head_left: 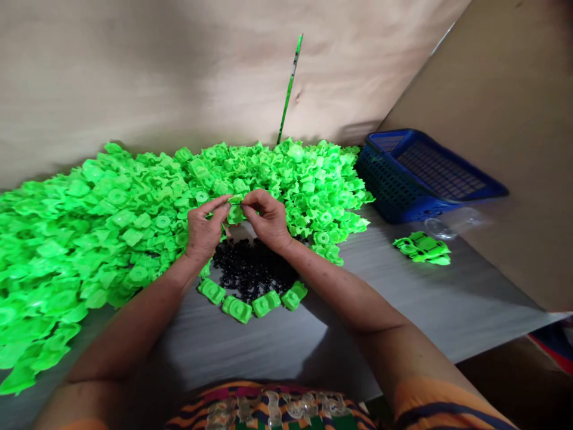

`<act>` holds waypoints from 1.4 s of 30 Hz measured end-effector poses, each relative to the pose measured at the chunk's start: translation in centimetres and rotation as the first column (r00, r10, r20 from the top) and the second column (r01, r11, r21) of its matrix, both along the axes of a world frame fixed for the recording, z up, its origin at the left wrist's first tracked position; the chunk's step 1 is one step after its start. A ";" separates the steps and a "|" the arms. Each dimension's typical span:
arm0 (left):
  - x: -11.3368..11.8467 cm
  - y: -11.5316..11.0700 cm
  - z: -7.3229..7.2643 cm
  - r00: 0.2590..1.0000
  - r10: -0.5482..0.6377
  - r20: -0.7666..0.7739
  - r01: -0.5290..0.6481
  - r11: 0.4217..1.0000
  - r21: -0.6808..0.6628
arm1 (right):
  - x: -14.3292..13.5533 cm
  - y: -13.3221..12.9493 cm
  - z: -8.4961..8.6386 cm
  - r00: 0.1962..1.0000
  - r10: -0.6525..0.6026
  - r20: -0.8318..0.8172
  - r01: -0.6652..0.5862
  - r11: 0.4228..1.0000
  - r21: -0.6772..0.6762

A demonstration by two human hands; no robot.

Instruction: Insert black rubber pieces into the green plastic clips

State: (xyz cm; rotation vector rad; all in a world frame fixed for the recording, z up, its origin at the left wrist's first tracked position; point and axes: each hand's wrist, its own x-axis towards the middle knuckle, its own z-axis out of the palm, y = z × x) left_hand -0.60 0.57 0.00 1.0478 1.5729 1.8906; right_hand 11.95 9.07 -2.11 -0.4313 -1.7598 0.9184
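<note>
My left hand (203,230) and my right hand (270,222) meet over the middle of the table, thumbs and fingers pinched at the two ends of a small green plastic car-shaped piece (235,199). A thin dark line, like an axle, crosses it between my fingertips. Just below my hands lies a heap of small black parts (255,272), too tangled to make out singly. Along its near side several green car-shaped pieces, one of them a green piece (237,309), form a curved row. Behind my hands spreads a big pile of green plastic pieces (134,209).
A blue plastic basket (394,191) stands at the back right by the wooden wall. In front of it are a clear plastic cup (441,229) and green pieces with black axles (423,246). A thin green stick (289,95) rises behind the pile. The grey table (398,304) ends at the right.
</note>
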 end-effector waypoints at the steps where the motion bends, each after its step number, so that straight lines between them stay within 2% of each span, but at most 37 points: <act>1: 0.1 0.0 0.0 1.000 0.001 0.007 -0.001 1.000 0.000 | -0.1 0.0 -0.1 1.000 0.004 -0.002 -0.004 1.000 -0.009; 7: 0.5 0.2 -0.1 0.999 -0.006 0.047 0.009 0.999 -0.051 | -0.4 0.1 -0.8 1.000 0.017 -0.012 -0.018 0.998 -0.062; 10: 0.1 0.3 0.3 0.993 -0.055 0.109 0.066 0.993 -0.098 | -0.1 0.6 -0.3 0.999 0.013 0.037 -0.009 0.994 -0.112; 12: -0.6 0.4 0.8 0.983 -0.079 0.168 0.096 0.990 -0.099 | 0.4 1.0 0.6 0.994 -0.015 0.111 0.029 0.992 -0.126; 14: -1.3 0.4 1.4 0.975 -0.070 0.211 0.091 0.992 -0.091 | 1.0 1.3 1.5 0.960 -0.042 0.278 0.068 0.994 -0.084; 16: -1.9 0.3 1.9 0.972 -0.059 0.226 0.080 0.993 -0.085 | 1.4 1.1 2.2 0.845 -0.025 0.535 0.029 1.000 0.000; 18: -2.1 0.3 2.1 0.972 -0.064 0.226 0.084 0.993 -0.083 | 1.5 0.4 2.4 0.642 -0.005 0.766 -0.068 0.996 0.063; 20: -2.0 0.3 2.2 0.972 -0.078 0.223 0.101 0.991 -0.091 | 1.3 -0.6 2.5 0.467 -0.012 0.884 -0.156 0.983 0.095; 21: -1.8 0.3 2.2 0.971 -0.087 0.223 0.111 0.989 -0.098 | 1.1 -1.1 2.4 0.420 -0.023 0.907 -0.188 0.976 0.112; 25: -1.3 0.2 2.2 0.971 -0.100 0.216 0.127 0.985 -0.113 | 0.0 -2.3 2.4 0.355 -0.058 0.933 -0.306 0.936 0.175; 30: -1.0 0.1 2.3 0.975 -0.074 0.208 0.098 0.990 -0.105 | -1.0 -2.4 2.2 0.245 -0.076 0.966 -0.391 0.905 0.170; 33: -1.0 0.2 2.3 0.978 -0.062 0.201 0.083 0.992 -0.099 | -1.1 -2.2 1.7 0.268 -0.081 0.960 -0.385 0.904 0.184; 35: -1.0 0.2 2.3 0.978 -0.064 0.200 0.084 0.992 -0.093 | -0.7 -1.7 1.5 0.339 -0.055 0.939 -0.359 0.915 0.183; 39: -1.1 0.2 2.4 0.970 -0.085 0.227 0.103 0.992 -0.070 | 1.4 0.8 2.0 0.601 0.063 0.796 -0.242 0.965 0.106; 41: -1.1 0.1 2.3 0.966 -0.108 0.235 0.127 0.990 -0.065 | 2.6 2.1 2.8 0.746 0.168 0.644 -0.185 0.982 -0.043; 42: -1.2 0.1 2.3 0.964 -0.119 0.238 0.138 0.988 -0.065 | 3.2 2.6 3.2 0.803 0.231 0.550 -0.183 0.973 -0.141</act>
